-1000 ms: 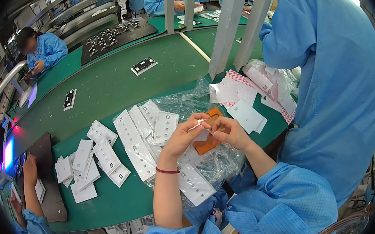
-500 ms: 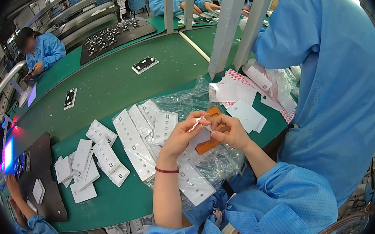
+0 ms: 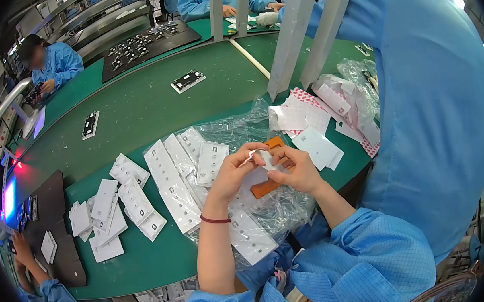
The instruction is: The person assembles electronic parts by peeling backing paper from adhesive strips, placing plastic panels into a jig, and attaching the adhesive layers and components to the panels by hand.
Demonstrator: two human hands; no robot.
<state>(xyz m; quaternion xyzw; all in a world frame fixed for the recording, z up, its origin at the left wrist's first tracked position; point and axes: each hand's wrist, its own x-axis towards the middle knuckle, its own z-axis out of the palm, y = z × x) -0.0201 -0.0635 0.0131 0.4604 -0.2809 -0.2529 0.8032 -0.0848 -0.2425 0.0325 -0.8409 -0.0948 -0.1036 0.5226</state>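
Both my hands meet above an orange block point(image 3: 265, 188). My left hand point(image 3: 233, 173) is closed in a pinch on a small white piece point(image 3: 267, 161), with a thin curled strip showing at its fingertips. My right hand point(image 3: 296, 170) pinches the same white piece from the other side. Fingers cover parts of it, so its exact kind cannot be made out. Under my hands lies clear plastic film point(image 3: 285, 211). Left of them, flat white panels point(image 3: 169, 183) with small printed marks lie in rows on the plastic.
Stacks of white panels point(image 3: 107, 204) lie farther left on the green table point(image 3: 165, 255). White sheets and red-patterned paper point(image 3: 299, 96) sit at the right. Two black-and-white parts point(image 3: 188, 81) rest on the green belt point(image 3: 135, 111). A co-worker in blue point(image 3: 434, 105) stands close on my right.
The white piece now shows more plainly between my fingers, which have shifted slightly. The co-worker on the right has leaned and reached across toward the far side.
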